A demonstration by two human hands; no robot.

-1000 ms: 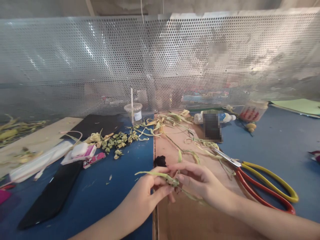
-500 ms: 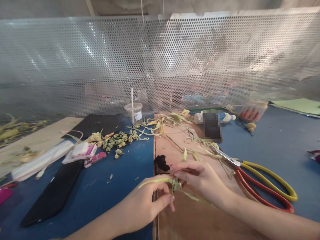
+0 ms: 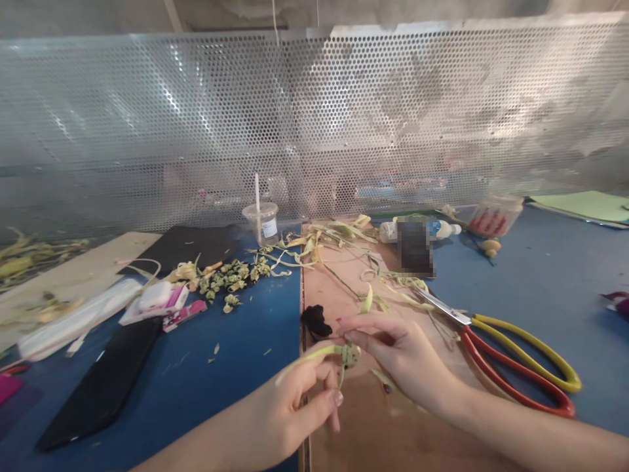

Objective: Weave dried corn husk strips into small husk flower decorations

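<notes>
Between my two hands is a small woven piece of pale green leaf strips (image 3: 350,356), with one strip lying back across my left hand. My left hand (image 3: 299,400) has its fingers curled round the strips at the left of the piece. Thumb and forefinger of my right hand (image 3: 393,344) pinch the top of the piece. Just behind my hands a black crumpled object (image 3: 317,321) rests on the brown board (image 3: 339,295). Scissors (image 3: 511,354) with one yellow and one red handle lie to the right of my right hand, blades pointing away.
Loose leaf strips (image 3: 339,236) lie at the back of the board. Further left are several small woven pieces (image 3: 230,278), a lidded cup (image 3: 261,223), a black phone-like object (image 3: 105,380) and a white case (image 3: 155,297). A bottle (image 3: 445,229) and a jar (image 3: 496,216) stand or lie back right.
The woven piece has turned and shows more compactly between my hands. A strip that trailed right from it now hangs lower by my right hand. My left fingers have shifted slightly down.
</notes>
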